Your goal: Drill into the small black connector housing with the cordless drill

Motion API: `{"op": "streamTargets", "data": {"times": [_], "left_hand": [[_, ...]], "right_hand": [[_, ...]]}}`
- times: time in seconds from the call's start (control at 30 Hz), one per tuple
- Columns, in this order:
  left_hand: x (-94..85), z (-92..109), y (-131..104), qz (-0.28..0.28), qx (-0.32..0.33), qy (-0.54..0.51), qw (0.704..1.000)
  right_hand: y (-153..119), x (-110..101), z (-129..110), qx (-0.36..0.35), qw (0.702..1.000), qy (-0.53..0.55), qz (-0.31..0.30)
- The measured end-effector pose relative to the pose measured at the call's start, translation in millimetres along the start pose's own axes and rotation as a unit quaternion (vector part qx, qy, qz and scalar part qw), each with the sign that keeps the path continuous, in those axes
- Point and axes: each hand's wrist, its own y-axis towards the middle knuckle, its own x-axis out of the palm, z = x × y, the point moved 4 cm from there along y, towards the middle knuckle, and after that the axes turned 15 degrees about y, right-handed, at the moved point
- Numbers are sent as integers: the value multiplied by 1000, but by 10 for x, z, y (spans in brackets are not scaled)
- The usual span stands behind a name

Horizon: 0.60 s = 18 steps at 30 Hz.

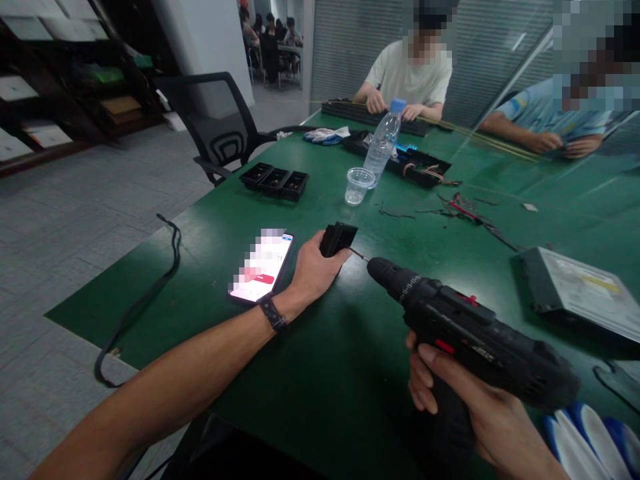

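My left hand [316,270] is closed around a small black plastic part [339,238], holding it on the green table. In my right hand [465,393] is a black cordless drill [450,317], gripped by its handle. The drill's thin bit [358,254] points left and its tip meets the near side of the black part, by my left thumb; I cannot tell whether it sits in a hole. A lit smartphone [263,267] lies just left of my left hand.
Black trays [275,181] with small pieces, a clear cup [358,187] and a water bottle [384,143] stand farther back. A metal box [585,290] and gloves [590,440] lie right. A black strap [150,293] crosses the left edge. Two people sit opposite; an office chair [215,120] stands left.
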Motion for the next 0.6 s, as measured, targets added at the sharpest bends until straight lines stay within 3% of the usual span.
{"op": "streamTargets", "data": {"times": [0.6], "left_hand": [[-1, 19, -10, -3, -6, -1, 1000]], "right_hand": [[4, -15, 33, -15, 1000, 13, -1]]}}
